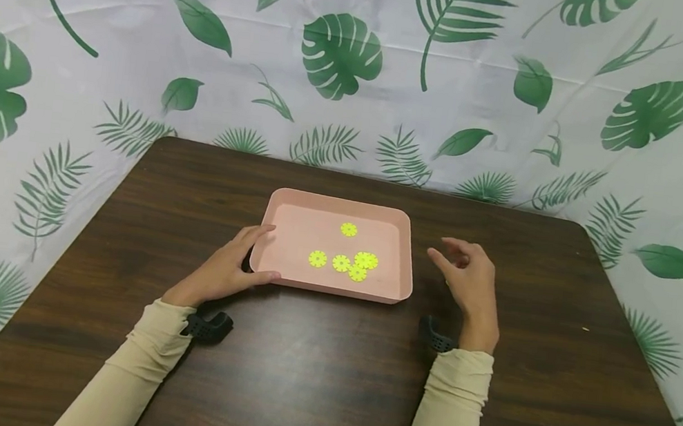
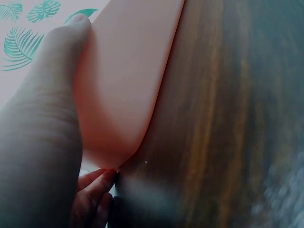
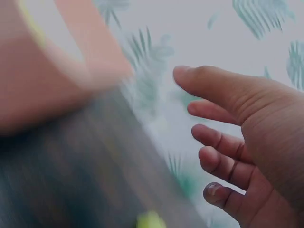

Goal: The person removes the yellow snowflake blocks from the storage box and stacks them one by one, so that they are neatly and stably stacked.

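Left grip (image 1: 225,267) on tray (image 1: 296,229), head-view discs (image 1: 341,263)

One pink tray (image 1: 296,229) and one brown table (image 1: 305,376) show. The tray has at least five yellow discs (image 1: 317,259): one far, one left, and at least three toward the near right, where overlap hides the exact number. There are two hands, one left hand (image 1: 226,267) and one right hand (image 1: 475,276), two sleeves (image 1: 134,365) and two black wrist bands (image 1: 209,327).

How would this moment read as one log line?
left hand: holds pink tray at left; right hand: empty, right of tray; several yellow discs: in tray
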The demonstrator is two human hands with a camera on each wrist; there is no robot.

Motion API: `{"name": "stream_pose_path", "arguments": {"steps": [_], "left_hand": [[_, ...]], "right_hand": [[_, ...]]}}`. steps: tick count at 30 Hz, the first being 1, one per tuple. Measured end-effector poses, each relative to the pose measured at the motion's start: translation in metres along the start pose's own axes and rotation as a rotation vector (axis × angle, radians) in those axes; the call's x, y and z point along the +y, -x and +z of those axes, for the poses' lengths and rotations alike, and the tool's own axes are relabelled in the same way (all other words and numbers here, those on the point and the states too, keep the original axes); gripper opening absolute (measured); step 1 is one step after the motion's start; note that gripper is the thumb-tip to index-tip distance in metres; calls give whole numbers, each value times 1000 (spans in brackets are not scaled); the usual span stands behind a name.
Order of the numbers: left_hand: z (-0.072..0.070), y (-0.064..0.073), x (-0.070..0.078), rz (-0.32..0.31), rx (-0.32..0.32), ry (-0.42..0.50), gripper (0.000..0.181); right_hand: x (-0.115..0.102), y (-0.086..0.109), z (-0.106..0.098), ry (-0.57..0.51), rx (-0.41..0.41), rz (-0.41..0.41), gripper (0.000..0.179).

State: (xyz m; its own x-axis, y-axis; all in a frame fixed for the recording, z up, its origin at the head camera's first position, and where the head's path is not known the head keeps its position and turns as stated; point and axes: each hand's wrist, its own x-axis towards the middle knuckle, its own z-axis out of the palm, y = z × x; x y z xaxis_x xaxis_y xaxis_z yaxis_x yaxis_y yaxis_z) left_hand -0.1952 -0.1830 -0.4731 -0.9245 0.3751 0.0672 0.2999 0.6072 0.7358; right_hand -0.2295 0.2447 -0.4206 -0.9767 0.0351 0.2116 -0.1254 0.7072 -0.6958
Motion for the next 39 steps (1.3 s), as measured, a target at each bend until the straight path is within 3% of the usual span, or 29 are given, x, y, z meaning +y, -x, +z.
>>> {"name": "stream_pose_path", "arguments": {"steps": [5, 10, 13, 17, 22, 29, 39], "left_hand": [[1, 0, 1, 1, 6, -6, 90], [3, 0, 2, 7, 11, 3, 90], [4, 0, 2, 0, 9, 12, 91], [5, 0, 2, -9, 4, 14, 93], [3, 0, 2, 1, 18, 8, 91], [1, -2, 1, 11, 19, 4, 90], [2, -2, 1, 11, 26, -4, 90]], "right_hand": [[-44, -6, 33, -51, -48, -158, 38], [-79, -5, 73, -46, -258, -247, 39], [-88, -5, 97, -11, -392, -286, 40], [-88, -4, 117, 28, -505, -288, 33], [-89, -3, 125, 37, -525, -251, 21], [-93, -2, 127, 28, -508, -195, 28], [-96, -1, 128, 29, -529, -210, 30]]}}
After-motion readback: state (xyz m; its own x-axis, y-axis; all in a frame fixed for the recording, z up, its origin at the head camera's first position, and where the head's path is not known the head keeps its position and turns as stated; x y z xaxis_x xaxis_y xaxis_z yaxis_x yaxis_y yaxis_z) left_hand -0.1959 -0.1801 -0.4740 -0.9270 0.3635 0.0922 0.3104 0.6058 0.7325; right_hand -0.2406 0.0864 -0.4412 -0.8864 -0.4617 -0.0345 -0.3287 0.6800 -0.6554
